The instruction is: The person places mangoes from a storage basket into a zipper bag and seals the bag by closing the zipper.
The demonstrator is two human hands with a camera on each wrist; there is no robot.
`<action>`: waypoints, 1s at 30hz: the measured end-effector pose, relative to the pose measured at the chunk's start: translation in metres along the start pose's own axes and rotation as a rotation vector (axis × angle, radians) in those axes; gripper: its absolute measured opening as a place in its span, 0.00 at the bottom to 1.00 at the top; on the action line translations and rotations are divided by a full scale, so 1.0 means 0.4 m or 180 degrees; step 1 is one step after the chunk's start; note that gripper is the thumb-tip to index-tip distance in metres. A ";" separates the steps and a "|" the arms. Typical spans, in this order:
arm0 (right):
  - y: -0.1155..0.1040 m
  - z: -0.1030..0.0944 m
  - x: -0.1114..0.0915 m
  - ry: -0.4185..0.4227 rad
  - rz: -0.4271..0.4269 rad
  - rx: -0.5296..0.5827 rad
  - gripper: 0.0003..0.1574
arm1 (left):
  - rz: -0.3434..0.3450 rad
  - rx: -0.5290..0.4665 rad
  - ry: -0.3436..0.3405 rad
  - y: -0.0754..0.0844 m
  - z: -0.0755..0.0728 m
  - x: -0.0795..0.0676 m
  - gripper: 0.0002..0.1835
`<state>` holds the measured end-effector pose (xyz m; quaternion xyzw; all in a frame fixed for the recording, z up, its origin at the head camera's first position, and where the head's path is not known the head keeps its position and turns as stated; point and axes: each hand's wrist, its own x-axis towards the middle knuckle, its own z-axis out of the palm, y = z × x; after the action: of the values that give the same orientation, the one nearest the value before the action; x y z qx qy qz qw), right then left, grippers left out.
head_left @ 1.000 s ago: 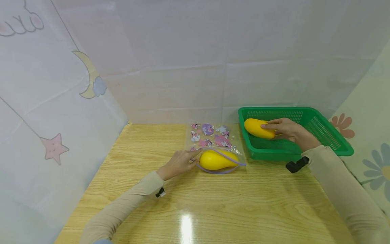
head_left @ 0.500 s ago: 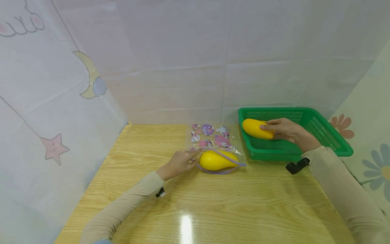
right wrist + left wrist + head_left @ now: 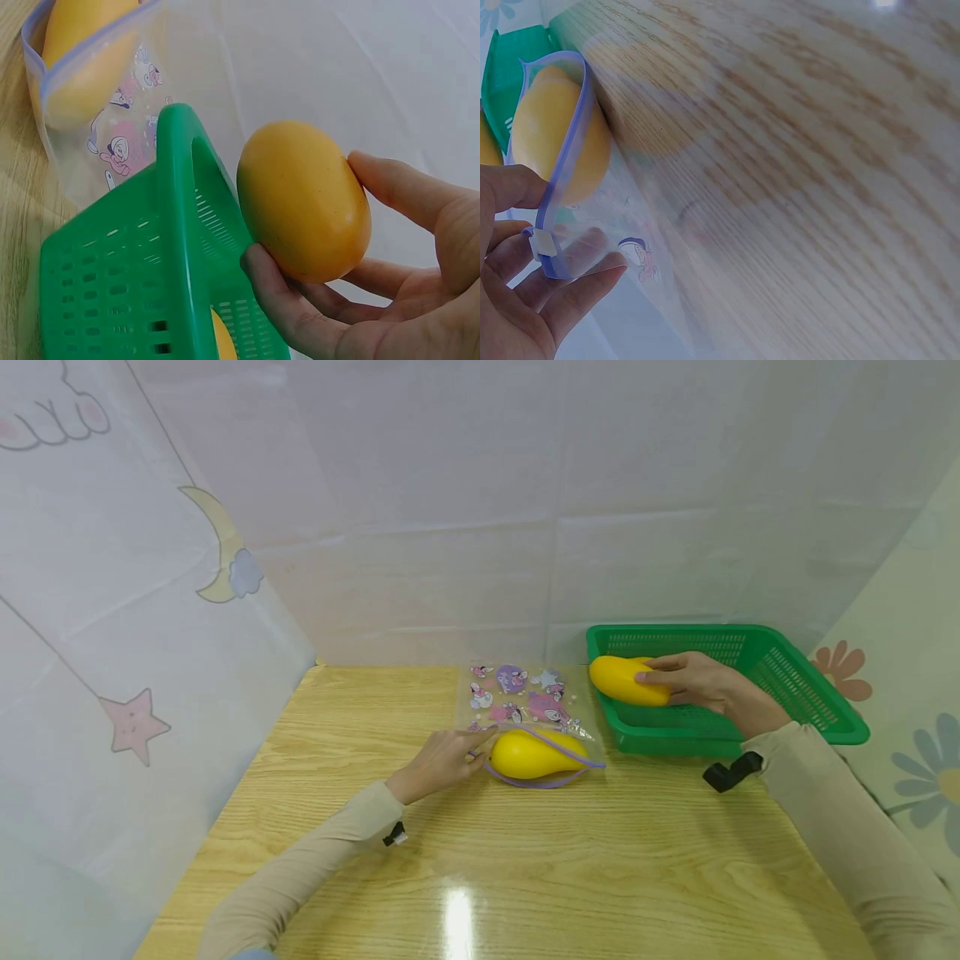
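In my right hand is a smooth yellow mango, gripped between thumb and fingers over the left rim of the green basket. The right wrist view shows this mango lifted just above the rim. My left hand holds the near left corner of a clear zip bag with purple edges and cartoon prints. Its mouth gapes toward me. Inside the mouth lies a yellow pear-shaped fruit. A white slider sits on the purple edge by my left fingers.
Another yellow fruit shows partly inside the basket, low in the right wrist view. The wooden table meets a pale sheet wall behind the bag and basket.
My right hand has moved the mango slightly left, from inside the basket to over its left rim. The left hand and the bag stay where they were.
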<state>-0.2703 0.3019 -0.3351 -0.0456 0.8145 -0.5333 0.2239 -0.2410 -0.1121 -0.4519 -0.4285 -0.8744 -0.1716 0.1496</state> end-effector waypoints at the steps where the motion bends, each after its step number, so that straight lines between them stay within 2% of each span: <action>1: 0.000 0.001 -0.001 -0.0010 -0.0008 -0.0010 0.51 | -0.0005 -0.0016 -0.0009 0.001 -0.001 0.000 0.26; 14: -0.009 0.022 -0.019 -0.0064 -0.0112 -0.0082 0.47 | 0.0003 -0.0062 -0.0010 0.006 -0.005 0.000 0.25; 21: -0.013 0.034 -0.028 -0.0198 -0.0247 -0.0088 0.44 | -0.0039 -0.0127 -0.0064 0.008 -0.008 -0.001 0.25; 30: -0.018 0.048 -0.042 -0.0221 -0.0258 -0.0100 0.43 | -0.0036 -0.0088 -0.0095 0.008 -0.009 0.000 0.26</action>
<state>-0.2483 0.2877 -0.3298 -0.1005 0.8121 -0.5271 0.2294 -0.2379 -0.1117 -0.4481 -0.4281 -0.8765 -0.1781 0.1296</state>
